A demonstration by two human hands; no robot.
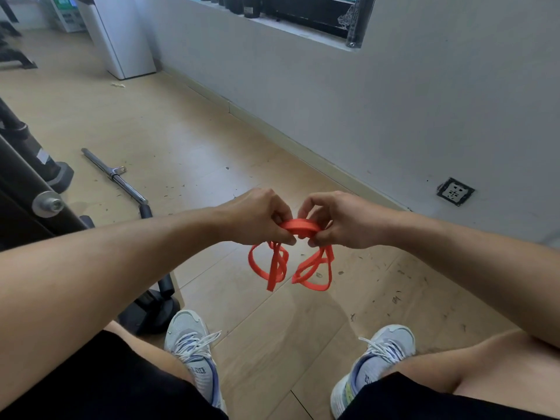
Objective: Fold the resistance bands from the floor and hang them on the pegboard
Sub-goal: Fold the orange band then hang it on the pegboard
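A pale wood floor (242, 140) ran along a grey wall (394, 101). One orange resistance band (300, 228) hung above the floor between two hands, its loops drooping; how many loops could not be counted. The left hand (257, 216) and right hand (342, 221) each pinched it with curled fingers. One metal bar (115, 177) lay left, and dark equipment (27, 165) was cut off at the edge.

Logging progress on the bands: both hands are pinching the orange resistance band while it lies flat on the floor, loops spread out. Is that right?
Not quite. Both the left hand and right hand pinch the orange resistance band, but the head view shows it held up in the air, loops dangling above the floor.
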